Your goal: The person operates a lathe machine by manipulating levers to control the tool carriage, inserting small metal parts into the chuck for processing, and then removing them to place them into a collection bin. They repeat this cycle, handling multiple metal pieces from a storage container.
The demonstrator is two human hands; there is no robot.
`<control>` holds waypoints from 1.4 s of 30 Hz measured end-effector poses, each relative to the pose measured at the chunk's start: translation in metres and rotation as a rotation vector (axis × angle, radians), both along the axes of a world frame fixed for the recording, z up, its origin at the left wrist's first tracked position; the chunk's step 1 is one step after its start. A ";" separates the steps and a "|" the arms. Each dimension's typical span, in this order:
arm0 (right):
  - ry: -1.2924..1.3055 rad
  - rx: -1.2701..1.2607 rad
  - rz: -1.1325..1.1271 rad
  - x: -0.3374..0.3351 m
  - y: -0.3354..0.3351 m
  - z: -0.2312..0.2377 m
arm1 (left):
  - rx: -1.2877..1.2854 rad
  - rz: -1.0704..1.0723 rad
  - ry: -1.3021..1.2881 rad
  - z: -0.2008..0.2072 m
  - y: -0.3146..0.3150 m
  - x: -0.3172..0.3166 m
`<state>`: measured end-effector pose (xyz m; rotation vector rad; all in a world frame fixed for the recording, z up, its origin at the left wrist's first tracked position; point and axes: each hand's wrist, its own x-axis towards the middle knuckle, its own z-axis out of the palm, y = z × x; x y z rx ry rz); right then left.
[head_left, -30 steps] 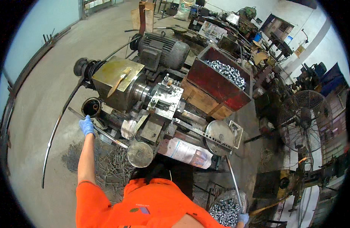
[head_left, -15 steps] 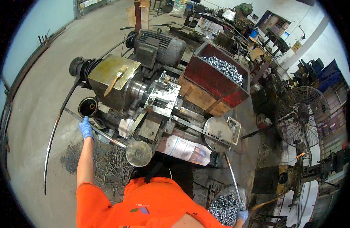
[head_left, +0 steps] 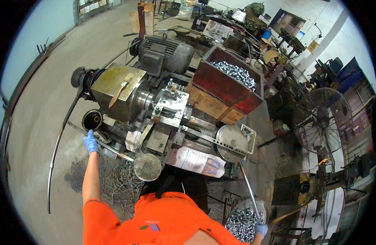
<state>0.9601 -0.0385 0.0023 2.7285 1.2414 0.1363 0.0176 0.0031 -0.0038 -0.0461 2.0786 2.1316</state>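
At the left, my left hand (head_left: 90,143) in a blue glove is closed around a metal lever (head_left: 118,152) that reaches to a round metal disc (head_left: 147,167) at the machine's near side. Far to the lower right, my gloved right hand (head_left: 261,230) is wrapped round the lower end of a shiny rod lever (head_left: 248,183), which rises to a second round plate (head_left: 232,141). Between and beyond my hands stands a greasy lathe-like machine (head_left: 115,87), with a metal slide block (head_left: 171,107) facing its spindle (head_left: 145,100).
A brush (head_left: 118,96) lies on the machine's top, with a motor (head_left: 165,53) behind. A red bin (head_left: 224,87) of small metal parts sits at its right end. Below my right hand's lever is a container of shiny parts (head_left: 241,224). A fan (head_left: 323,120) stands at right; scrap (head_left: 120,179) litters the floor.
The view has shifted slightly, so the machine appears a little further left. Both hands keep their hold on the two levers, with no clear lever movement.
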 end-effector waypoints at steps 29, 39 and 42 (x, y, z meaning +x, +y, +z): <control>0.038 -0.012 -0.133 -0.034 -0.001 0.021 | 0.033 0.001 -0.005 -0.004 -0.002 -0.004; 0.082 -0.023 -0.095 -0.017 -0.008 0.002 | 0.098 -0.009 0.038 -0.008 -0.004 -0.005; 0.133 0.053 -0.114 -0.017 -0.010 0.000 | 0.107 -0.006 0.022 0.000 -0.001 0.002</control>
